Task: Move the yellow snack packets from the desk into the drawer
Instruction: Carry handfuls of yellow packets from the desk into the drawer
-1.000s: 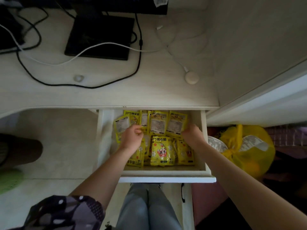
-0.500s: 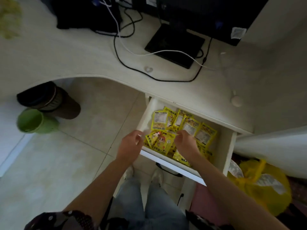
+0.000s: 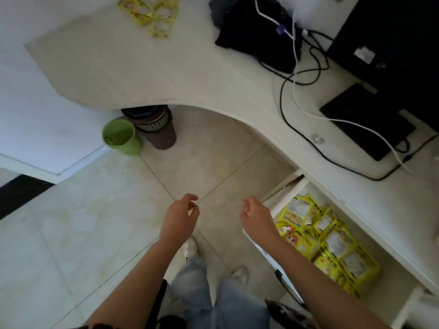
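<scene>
1. Now that both hands have come out of the drawer [image 3: 288,186], they hang over the tiled floor with nothing in them: the left hand [image 3: 181,218] and the right hand [image 3: 257,218] are each loosely open, fingers curled, gripping no packet.
2. A moment ago those hands were down among the packets in the drawer, pressing them into place; since then the person has turned left, so the drawer now sits at the near right and the far left stretch of the desk [image 3: 123,67] has come into sight.
3. Yellow snack packets in the drawer [image 3: 330,243] lie in overlapping rows, which I take to mean that batch is delivered.
4. More yellow packets on the desk [image 3: 152,13] lie in a small heap at the far left, well apart from both hands, so the job looks unfinished and the next trip likely goes there.
5. That heap is blurred and cut off by the top edge, so I cannot count it.
6. The right forearm covers the near left corner of the drawer, and the desk edge overhangs its far side, so some packets may be hidden.
7. A black monitor [image 3: 389,43] and cables [image 3: 282,100] crowd the far right.
</scene>
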